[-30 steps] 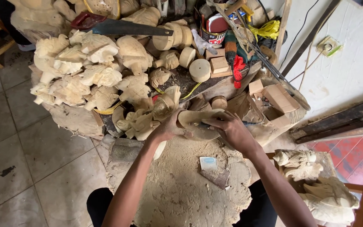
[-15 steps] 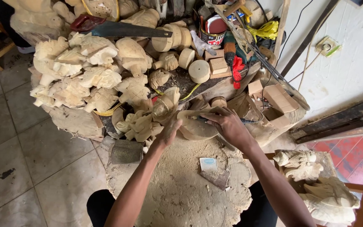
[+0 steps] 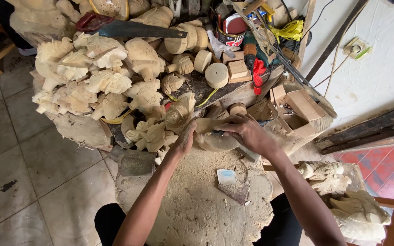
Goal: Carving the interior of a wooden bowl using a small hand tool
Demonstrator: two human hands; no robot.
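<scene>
View from above of a carver's station. A pale, rounded, unfinished wooden carving [image 3: 215, 136] lies on the far edge of the sawdust-covered, round wooden-slab worktop [image 3: 197, 205], directly in front of the person, where both arms reach it with elbows bent. The left hand [image 3: 184, 136] is closed against the carving's left side, apparently steadying it against the slab. The right hand [image 3: 247, 132] is curled over the carving's right part, its fingers closed around a thin, dark tool [image 3: 219, 133] whose tip meets the wood; the kind of tool cannot be told. Beyond the hands, a heap of pale carved wooden figures [image 3: 92, 82] is stacked on the left, close enough to be picked up or set down without rising. A hand saw with a red handle and a dark blade [image 3: 128, 29] rests on top of the heap. Turned wooden discs and cylinders [image 3: 215, 75] and a small open cardboard box [image 3: 299, 105] lie farther back. A small white oval-marked card [image 3: 226, 176] lies in the sawdust near the person.
</scene>
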